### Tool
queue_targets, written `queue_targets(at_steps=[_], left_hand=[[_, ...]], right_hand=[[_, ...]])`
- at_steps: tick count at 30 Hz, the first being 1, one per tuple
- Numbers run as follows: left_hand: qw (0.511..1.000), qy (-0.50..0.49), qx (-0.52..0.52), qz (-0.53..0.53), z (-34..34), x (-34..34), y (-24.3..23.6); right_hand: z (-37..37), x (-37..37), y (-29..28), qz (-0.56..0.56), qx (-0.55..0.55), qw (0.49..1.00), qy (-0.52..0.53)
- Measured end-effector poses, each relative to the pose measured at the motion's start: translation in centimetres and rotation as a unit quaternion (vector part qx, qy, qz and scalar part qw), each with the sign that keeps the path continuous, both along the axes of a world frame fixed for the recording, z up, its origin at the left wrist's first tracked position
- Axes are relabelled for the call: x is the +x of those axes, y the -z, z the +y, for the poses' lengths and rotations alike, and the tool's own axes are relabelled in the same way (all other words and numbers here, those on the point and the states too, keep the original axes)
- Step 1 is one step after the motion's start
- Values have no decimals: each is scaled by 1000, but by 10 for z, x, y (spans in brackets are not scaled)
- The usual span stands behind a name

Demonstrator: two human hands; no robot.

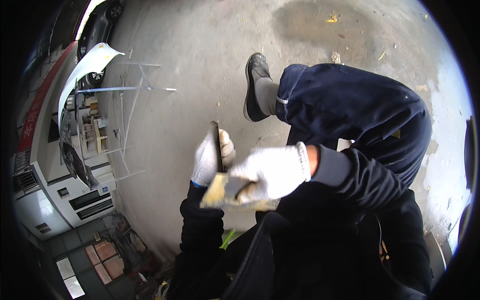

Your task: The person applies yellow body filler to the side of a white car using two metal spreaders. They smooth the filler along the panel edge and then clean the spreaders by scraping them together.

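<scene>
My left hand (pixel 204 160), in a white knit glove, is closed around a thin dark flat strip (pixel 218 145) seen nearly edge-on; its exact kind does not show. My right hand (pixel 275 172), gloved the same way, grips a flat rectangular plate (pixel 216 194), grey with smeared yellowish patches, that looks like a putty spreader. The thumb lies on the plate's face. The plate's near-left corner is close to the lower end of the strip; I cannot tell whether they touch. The right glove hides part of the plate.
A white curved car panel (pixel 95 57) rests on a thin metal stand (pixel 125 90) at the left. A dark car (pixel 97 30) stands beyond it. My bent leg (pixel 350 100) and shoe (pixel 257 85) are on the concrete floor (pixel 195 60). A green object (pixel 227 239) lies by my left sleeve.
</scene>
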State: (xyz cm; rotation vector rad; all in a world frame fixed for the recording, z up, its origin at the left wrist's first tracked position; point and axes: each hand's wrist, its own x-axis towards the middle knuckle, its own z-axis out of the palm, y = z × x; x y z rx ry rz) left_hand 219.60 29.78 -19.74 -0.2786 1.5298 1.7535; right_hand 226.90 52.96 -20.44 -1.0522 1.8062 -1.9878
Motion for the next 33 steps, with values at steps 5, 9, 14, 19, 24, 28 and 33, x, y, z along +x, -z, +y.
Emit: queue_targets(at_steps=[5,9,14,19,24,28,33], left_hand=[[830,26,-325,453,15,13,-24],[829,-198,-301,428,42,19,-52],[699,-229,-396,550,58,23,-52],[733,-103,-388,549,42,37,-38],[825,-105,-322,452,40,34,-37],[933,-115,-153,306,15,29,-24],[987,39,108,113,-5,37,-19]], right_hand=[[34,-29,0,-123,-126,953,248],[13,-34,17,-467,-475,707,236],[-22,-11,35,-596,-460,655,65],[1,-13,1,-538,-577,614,-26],[38,-36,5,-406,-485,749,196],[23,-43,14,-383,-412,749,350],[22,-43,12,-342,-465,768,276]])
